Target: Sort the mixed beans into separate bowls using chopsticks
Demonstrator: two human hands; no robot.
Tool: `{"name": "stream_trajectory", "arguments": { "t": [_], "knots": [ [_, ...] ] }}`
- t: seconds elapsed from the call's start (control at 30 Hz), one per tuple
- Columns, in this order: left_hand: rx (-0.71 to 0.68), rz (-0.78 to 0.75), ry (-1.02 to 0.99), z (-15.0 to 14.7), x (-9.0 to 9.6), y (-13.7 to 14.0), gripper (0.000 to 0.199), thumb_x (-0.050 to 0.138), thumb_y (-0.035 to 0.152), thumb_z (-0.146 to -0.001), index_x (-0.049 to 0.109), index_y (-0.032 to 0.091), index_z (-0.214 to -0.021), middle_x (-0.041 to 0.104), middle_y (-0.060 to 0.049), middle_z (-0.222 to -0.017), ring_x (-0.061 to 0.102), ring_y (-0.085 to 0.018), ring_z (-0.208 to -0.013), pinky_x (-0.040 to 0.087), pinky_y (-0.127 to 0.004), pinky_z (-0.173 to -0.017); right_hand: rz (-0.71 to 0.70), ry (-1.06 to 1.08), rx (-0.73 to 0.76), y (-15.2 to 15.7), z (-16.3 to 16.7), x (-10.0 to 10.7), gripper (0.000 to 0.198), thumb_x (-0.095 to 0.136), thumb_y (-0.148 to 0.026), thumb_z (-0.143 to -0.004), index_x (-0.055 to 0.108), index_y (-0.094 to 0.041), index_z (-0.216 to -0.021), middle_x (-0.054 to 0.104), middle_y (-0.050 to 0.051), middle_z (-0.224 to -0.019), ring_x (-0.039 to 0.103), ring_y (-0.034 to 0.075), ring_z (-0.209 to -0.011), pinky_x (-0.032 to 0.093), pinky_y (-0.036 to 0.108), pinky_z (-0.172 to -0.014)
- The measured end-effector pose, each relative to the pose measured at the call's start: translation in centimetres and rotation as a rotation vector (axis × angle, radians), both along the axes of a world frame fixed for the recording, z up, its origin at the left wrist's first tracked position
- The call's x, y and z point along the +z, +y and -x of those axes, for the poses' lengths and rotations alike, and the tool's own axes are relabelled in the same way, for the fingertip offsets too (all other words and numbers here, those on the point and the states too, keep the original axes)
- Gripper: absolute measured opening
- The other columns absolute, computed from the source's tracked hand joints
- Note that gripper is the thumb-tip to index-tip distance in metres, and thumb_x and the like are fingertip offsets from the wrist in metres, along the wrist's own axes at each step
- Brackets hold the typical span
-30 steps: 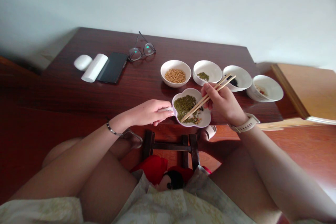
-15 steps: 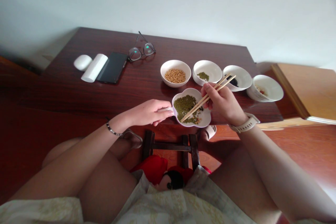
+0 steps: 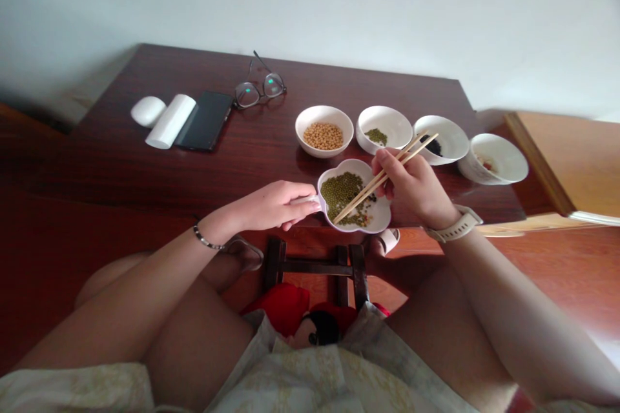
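Observation:
My left hand (image 3: 281, 204) grips the short handle of a white, flower-shaped bowl (image 3: 382, 218) at the table's front edge. Inside lie many green beans (image 3: 341, 192), with some darker and yellowish bits on the right and lower side. A pair of wooden chopsticks (image 3: 372, 186) is held in my right hand (image 3: 411, 184), tips down among the beans near the bowl's lower left. Behind stand a bowl of tan beans (image 3: 323, 136), a bowl with a few green beans (image 3: 376, 137), a bowl of black beans (image 3: 431, 145) and a bowl with reddish and pale bits (image 3: 485, 163).
On the dark wooden table (image 3: 194, 64), left of the bowls, lie glasses (image 3: 260, 90), a dark phone-like slab (image 3: 206, 120), a white cylinder (image 3: 171, 121) and a rounded white object (image 3: 148, 111). A lighter wooden surface (image 3: 571, 155) adjoins at right. A dark stool (image 3: 314, 266) stands below.
The view has shifted slightly. Both hands keep their hold, and the chopstick tips stay in nearly the same spot in the flower-shaped bowl.

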State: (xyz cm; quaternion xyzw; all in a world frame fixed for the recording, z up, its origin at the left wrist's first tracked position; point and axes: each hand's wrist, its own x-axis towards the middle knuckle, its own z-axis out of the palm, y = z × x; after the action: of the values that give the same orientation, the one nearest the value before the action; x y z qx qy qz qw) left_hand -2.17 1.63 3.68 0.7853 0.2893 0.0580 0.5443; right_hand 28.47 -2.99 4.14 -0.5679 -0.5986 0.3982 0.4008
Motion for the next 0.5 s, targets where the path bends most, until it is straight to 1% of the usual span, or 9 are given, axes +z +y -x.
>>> {"name": "stream_trajectory", "arguments": {
  "t": [0.27, 0.4, 0.5],
  "knots": [
    [0.005, 0.01, 0.007, -0.02, 0.15, -0.03, 0.039, 0.058, 0.051, -0.111, 0.058, 0.022, -0.086, 0.065, 0.003, -0.068, 0.061, -0.011, -0.057, 0.045, -0.024, -0.061, -0.005, -0.028, -0.007, 0.03, 0.27, 0.41, 0.058, 0.058, -0.079, -0.104, 0.066, -0.025, -0.086, 0.065, 0.001, -0.057, 0.055, 0.015, -0.048, 0.042, 0.031, -0.047],
    [0.007, 0.015, 0.015, -0.01, 0.12, 0.0, 0.04, 0.058, 0.052, -0.111, 0.058, 0.022, -0.085, 0.065, 0.003, -0.066, 0.061, -0.012, -0.056, 0.044, -0.024, -0.061, -0.003, -0.028, -0.007, 0.15, 0.24, 0.31, 0.059, 0.058, -0.081, -0.102, 0.066, -0.025, -0.086, 0.065, 0.001, -0.057, 0.055, 0.015, -0.047, 0.041, 0.031, -0.047],
    [0.006, 0.015, 0.014, -0.02, 0.12, 0.02, 0.04, 0.058, 0.053, -0.111, 0.058, 0.022, -0.085, 0.065, 0.003, -0.065, 0.061, -0.012, -0.056, 0.044, -0.024, -0.061, -0.002, -0.04, 0.001, 0.23, 0.19, 0.22, 0.059, 0.056, -0.081, -0.104, 0.065, -0.025, -0.086, 0.065, 0.001, -0.058, 0.055, 0.015, -0.047, 0.041, 0.031, -0.047]
  ]
}}
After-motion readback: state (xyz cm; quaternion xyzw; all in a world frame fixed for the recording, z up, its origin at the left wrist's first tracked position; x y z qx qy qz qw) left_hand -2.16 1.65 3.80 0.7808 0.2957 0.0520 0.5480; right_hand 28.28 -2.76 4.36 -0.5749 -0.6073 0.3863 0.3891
